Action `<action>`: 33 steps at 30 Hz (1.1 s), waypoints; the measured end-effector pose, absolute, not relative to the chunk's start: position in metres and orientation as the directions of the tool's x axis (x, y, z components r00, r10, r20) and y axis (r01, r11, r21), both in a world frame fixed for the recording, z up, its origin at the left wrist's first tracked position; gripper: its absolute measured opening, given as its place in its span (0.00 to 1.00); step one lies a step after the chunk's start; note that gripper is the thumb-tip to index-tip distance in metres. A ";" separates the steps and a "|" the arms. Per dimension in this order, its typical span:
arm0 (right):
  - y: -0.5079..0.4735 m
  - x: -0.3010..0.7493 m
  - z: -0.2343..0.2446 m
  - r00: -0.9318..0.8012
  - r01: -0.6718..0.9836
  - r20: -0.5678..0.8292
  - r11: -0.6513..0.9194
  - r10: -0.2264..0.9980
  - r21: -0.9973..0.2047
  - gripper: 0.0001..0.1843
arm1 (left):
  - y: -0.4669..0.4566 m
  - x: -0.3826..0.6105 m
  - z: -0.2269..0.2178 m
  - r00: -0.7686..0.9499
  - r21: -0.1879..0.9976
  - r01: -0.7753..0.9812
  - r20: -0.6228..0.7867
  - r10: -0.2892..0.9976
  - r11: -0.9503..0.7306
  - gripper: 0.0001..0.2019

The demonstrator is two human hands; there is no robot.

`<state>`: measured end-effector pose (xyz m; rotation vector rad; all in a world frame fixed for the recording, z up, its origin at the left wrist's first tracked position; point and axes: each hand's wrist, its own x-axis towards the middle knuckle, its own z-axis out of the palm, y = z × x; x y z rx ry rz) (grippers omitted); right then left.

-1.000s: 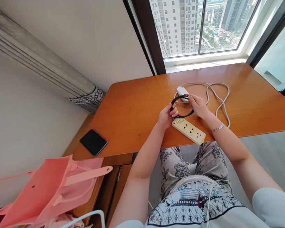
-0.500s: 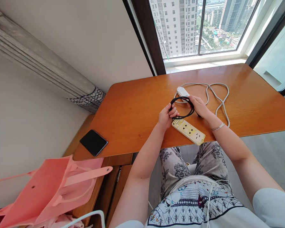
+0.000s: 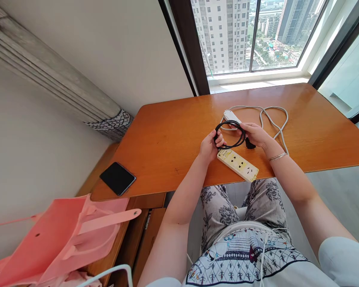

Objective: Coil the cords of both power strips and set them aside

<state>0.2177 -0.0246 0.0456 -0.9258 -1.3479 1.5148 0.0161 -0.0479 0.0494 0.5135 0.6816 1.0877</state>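
Observation:
A coiled black power cord (image 3: 231, 147) is held up between my two hands above the table. My left hand (image 3: 211, 146) is closed round the left side of the coil. The fingers of my right hand (image 3: 254, 133) pinch its right side. A black plug (image 3: 250, 144) hangs just below my right hand. Under the coil lies a cream power strip (image 3: 238, 165) with several sockets, near the table's front edge. Behind the coil lies a white power strip (image 3: 231, 116), partly hidden by the coil and my right hand.
The white strip's cable (image 3: 275, 122) loops over the right of the brown table (image 3: 167, 139). A black phone (image 3: 117, 178) lies at the table's left corner. A pink bag (image 3: 62, 239) stands left of the table. Beyond the far edge is a window (image 3: 227, 40).
My right hand has shifted slightly to the right and turned, and the black plug now shows below it. My left hand keeps its hold on the coil.

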 end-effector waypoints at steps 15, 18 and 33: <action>-0.020 0.210 0.032 -0.093 0.204 0.324 0.337 0.941 -0.919 0.24 | -0.039 0.016 0.039 0.252 0.780 -0.505 -0.277 0.927 0.370 0.12; -0.021 0.210 0.030 -0.072 0.317 0.391 0.393 0.918 -0.863 0.23 | -0.040 0.016 0.039 0.244 0.775 -0.516 -0.274 0.930 0.364 0.12; -0.017 0.226 0.040 -0.239 -0.052 -0.004 -0.017 0.971 -0.998 0.21 | -0.043 0.018 0.045 0.277 0.741 -0.542 -0.287 0.917 0.396 0.15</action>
